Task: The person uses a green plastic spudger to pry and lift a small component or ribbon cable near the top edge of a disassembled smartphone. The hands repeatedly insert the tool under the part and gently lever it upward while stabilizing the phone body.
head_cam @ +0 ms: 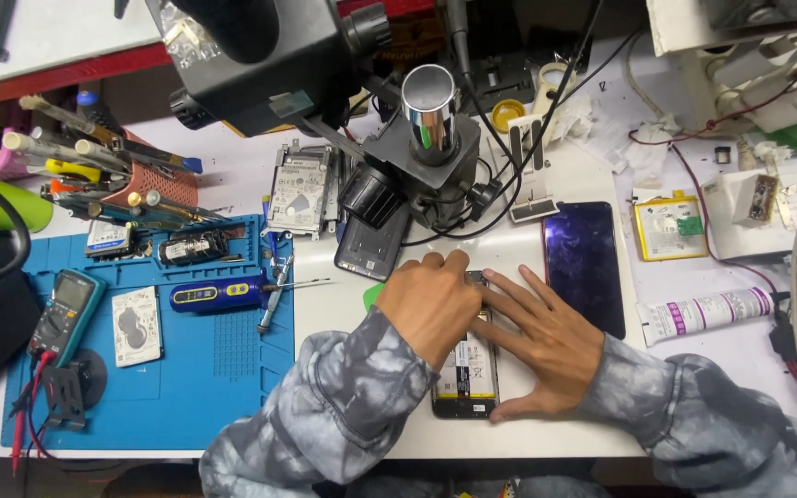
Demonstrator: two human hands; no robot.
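Closest to me, an opened phone (466, 373) lies flat on the white tabletop (343, 314) near its front edge, its back off and the battery showing. My right hand (546, 346) rests on it with the fingers spread wide and flat, thumb along the phone's lower right corner, fingertips pressing its upper right side. My left hand (431, 304) is curled over the phone's top end, knuckles up; I cannot tell what the fingertips pinch beneath, since the hand hides them. A green pick (373, 295) peeks out just beside my left wrist.

To the left lies a blue work mat (223, 369), carrying a multimeter (65, 314), a bare hard drive (136, 325) and a blue-handled screwdriver (219, 293). To the right of my hands, a dark phone screen (585, 263) lies face up, and a white tube (705, 312) sits further right.

Beyond my hands stands a microscope (417, 157) with a shiny metal eyepiece, a dark phone back cover (373, 247) propped beneath it. A second hard drive (299, 194) leans just left of it. A yellow-edged battery (668, 226) lies to the far right, and a holder full of tools (140, 180) sits at the far left.
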